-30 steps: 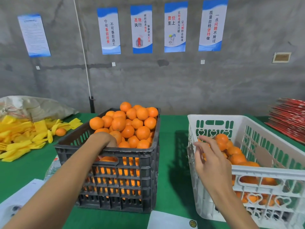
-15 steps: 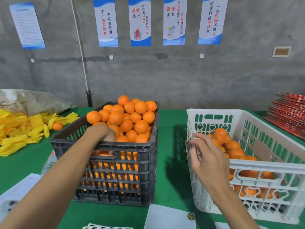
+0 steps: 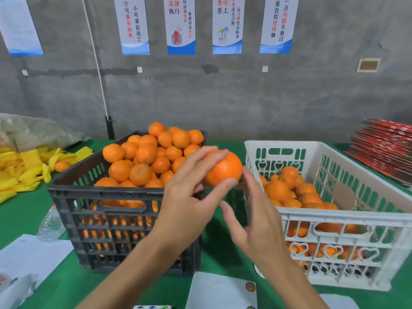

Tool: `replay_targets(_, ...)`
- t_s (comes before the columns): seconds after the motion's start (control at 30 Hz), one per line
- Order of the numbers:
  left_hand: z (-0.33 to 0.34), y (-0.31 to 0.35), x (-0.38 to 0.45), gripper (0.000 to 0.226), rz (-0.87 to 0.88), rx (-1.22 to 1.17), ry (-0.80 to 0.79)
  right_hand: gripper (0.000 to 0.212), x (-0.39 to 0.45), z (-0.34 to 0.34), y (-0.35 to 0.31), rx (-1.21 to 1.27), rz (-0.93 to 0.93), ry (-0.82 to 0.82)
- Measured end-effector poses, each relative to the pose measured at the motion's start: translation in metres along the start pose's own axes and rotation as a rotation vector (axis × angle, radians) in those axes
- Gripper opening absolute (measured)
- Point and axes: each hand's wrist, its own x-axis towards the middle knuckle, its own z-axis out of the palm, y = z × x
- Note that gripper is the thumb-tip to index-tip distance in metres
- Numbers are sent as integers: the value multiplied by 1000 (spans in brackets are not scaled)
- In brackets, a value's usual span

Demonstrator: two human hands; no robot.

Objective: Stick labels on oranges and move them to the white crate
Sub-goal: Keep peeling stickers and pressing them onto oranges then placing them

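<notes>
1. The left hand point(image 3: 189, 197) grips an orange point(image 3: 224, 168) at its fingertips, thumb under it and fingers over the top, held up between the two crates.
2. The right hand point(image 3: 256, 219) is just right of the orange, fingers loosely spread; its fingertips come close to the fruit's right side. Whether they carry a label I cannot tell.
3. The white crate point(image 3: 334, 216) lies directly right of both hands, with the right hand nearer it.
4. The black crate point(image 3: 107, 195) sits behind and left of the left hand.
</notes>
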Motion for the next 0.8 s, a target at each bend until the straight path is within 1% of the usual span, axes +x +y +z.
replay_targets(0.07, 15, -1, -36, 42, -21, -111, -60, 75, -18, -5, 3, 59, 58, -34)
replay_targets(0.17, 31, -24, -86, 47, -139, -219, -117, 74, -60, -9, 15, 43, 129, -193)
replay_targets(0.23, 41, -44, -118, 57, -271, -266, -195, 70, -94, -8, 27, 33, 200, -334)
replay_targets(0.3, 46, -62, -146, 66, -430, -265, -285, 70, -120, -5, 37, 68, 315, -503)
replay_targets(0.4, 48, -80, -173, 60, -659, -293, -337, 69, -136, -2, 49, 63, 432, -724)
replay_targets(0.5, 49, -90, -188, 54, -864, -374, -314, 61, -140, -12, 60, 28, 445, -831)
replay_targets(0.57, 51, -93, -193, 54, -916, -386, -288, 67, -152, -24, 62, 59, 439, -904)
replay_targets(0.63, 54, -95, -194, 54, -922, -388, -287, 71, -169, -31, 61, 81, 380, -986)
replay_targets(0.7, 56, -94, -193, 52, -920, -372, -295, 71, -179, -34, 59, 100, 359, -1004)
replay_targets(0.8, 58, -93, -195, 55, -918, -333, -295, 64, -177, -28, 55, 57, 316, -1013)
